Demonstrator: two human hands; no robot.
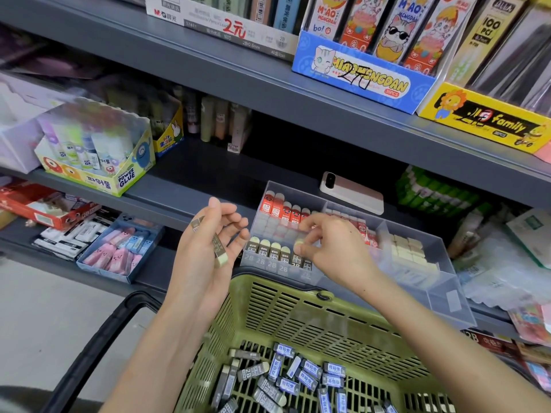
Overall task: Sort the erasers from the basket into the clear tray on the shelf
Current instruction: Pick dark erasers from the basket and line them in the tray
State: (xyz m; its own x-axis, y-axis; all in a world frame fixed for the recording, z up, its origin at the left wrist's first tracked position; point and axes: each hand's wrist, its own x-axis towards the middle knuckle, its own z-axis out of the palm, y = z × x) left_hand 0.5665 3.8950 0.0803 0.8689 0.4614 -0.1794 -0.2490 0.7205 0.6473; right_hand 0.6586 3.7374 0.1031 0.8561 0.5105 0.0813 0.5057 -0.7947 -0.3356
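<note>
While my right hand [334,248] hangs over the front left compartment of the clear tray [441,293], its fingers [316,224] pinch one dark-sleeved eraser [299,243] by its cream end, just above the row of 2B erasers [272,251] standing there. My left hand [205,248] is just left of the tray's near corner, fingers curled loosely round two spare erasers [220,254], one across the palm, one poking out between the fingers. Directly beyond my right fingers stand red-sleeved erasers [280,208]; to their right, past a divider, cream blocks [408,251] fill another compartment, and the near right compartment has open room. The tray's front wall sits just beyond the far rim of the green basket [298,317] under both wrists, where loose erasers [280,380] lie heaped on the slotted floor; its black handle [98,338] hangs left of my left forearm. Behind the tray a phone [351,192] lies flat on the dark shelf [190,180], with open shelf left of my left fingers up to a glue box [98,162]. The shelf above [268,93] leaves headroom over both hands. Lower left sits a blue box [119,248] of pink erasers
</note>
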